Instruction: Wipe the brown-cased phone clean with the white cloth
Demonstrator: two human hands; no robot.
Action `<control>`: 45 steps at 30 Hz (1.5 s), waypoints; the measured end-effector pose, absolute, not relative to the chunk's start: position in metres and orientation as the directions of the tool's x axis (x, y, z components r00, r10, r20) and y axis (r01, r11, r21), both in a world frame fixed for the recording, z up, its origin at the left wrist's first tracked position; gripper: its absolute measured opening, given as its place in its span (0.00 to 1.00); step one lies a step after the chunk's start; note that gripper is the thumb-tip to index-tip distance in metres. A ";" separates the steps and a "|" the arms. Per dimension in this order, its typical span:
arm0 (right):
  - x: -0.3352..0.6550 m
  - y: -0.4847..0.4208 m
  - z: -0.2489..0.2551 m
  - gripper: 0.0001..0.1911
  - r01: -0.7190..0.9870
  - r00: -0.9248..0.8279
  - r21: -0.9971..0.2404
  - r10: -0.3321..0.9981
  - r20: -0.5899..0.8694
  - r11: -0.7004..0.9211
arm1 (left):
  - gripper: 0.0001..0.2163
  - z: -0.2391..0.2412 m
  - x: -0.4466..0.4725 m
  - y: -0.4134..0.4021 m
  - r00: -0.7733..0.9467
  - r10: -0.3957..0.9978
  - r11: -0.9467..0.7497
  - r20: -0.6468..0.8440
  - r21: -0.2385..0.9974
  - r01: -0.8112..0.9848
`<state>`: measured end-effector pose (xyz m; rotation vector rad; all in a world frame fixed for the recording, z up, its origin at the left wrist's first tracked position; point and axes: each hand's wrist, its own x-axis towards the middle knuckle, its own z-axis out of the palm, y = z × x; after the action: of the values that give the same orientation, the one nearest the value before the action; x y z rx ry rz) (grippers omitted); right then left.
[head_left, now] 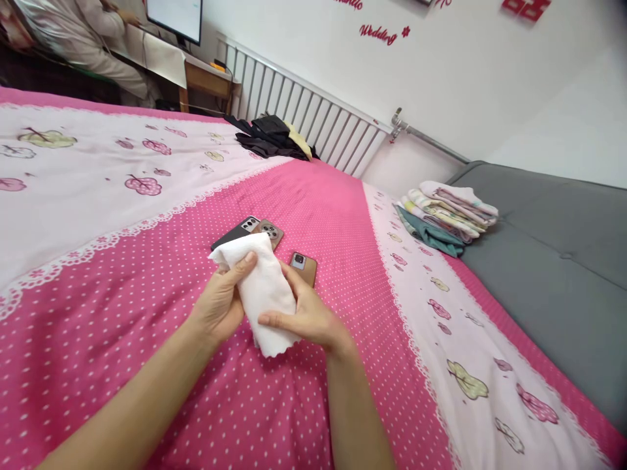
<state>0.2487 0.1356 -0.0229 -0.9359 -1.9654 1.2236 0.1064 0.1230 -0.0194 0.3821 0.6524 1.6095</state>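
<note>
A white cloth (262, 287) is held up over the pink dotted bedspread (147, 339) by both my hands. My left hand (220, 301) grips its left side, thumb pressed on top. My right hand (306, 313) wraps round its right side, fingers closed on the fabric. Whether anything is inside the cloth is hidden. Just behind the cloth lie three phones face down: a black phone (235, 232), a brown phone (270, 231) touching it, and another brown phone (304, 266) beside my right hand.
A stack of folded towels (448, 215) sits at the bed's right edge by a grey padded surface (553, 281). Dark clothes (269, 137) lie at the far edge before a white radiator (313, 114). A person in light clothing (88, 39) sits at a desk with a monitor (175, 16).
</note>
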 end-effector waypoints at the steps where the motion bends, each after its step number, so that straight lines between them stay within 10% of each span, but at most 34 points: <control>1: 0.249 0.136 -0.024 0.42 0.251 -0.540 -0.911 0.828 0.149 0.327 | 0.10 -0.019 0.106 0.123 -0.146 0.980 -0.036 -0.134 0.604 -0.797; 10: 0.260 0.140 -0.021 0.33 0.284 -0.486 -0.883 0.850 0.203 0.373 | 0.19 -0.023 0.099 0.124 -0.137 0.990 -0.072 -0.019 0.774 -0.629; 17: 0.251 0.143 -0.022 0.31 0.654 -0.124 -0.627 0.877 0.464 0.424 | 0.26 -0.029 0.103 0.120 0.018 0.996 0.081 -0.083 0.868 -0.489; 23: 0.240 0.138 -0.025 0.36 0.641 -0.358 -0.523 0.821 0.444 0.562 | 0.23 -0.033 0.109 0.120 0.062 0.998 0.007 0.030 0.854 -0.520; 30: 0.242 0.136 -0.022 0.19 0.389 -0.289 -0.731 0.828 0.481 0.560 | 0.18 -0.040 0.105 0.123 0.038 0.999 0.025 -0.005 0.835 -0.549; 36: 0.255 0.141 -0.019 0.44 0.261 -0.241 -0.862 0.894 0.377 0.434 | 0.17 -0.034 0.110 0.117 0.158 0.987 0.117 -0.031 0.810 -0.575; 45: 0.260 0.141 -0.017 0.20 0.247 -0.429 -0.843 0.834 0.347 0.478 | 0.17 -0.040 0.111 0.118 0.189 0.982 0.108 -0.007 0.843 -0.527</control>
<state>0.2598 0.1411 -0.0171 -0.8979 -1.9266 0.9296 0.1109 0.1184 -0.0396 0.8290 0.6933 1.2515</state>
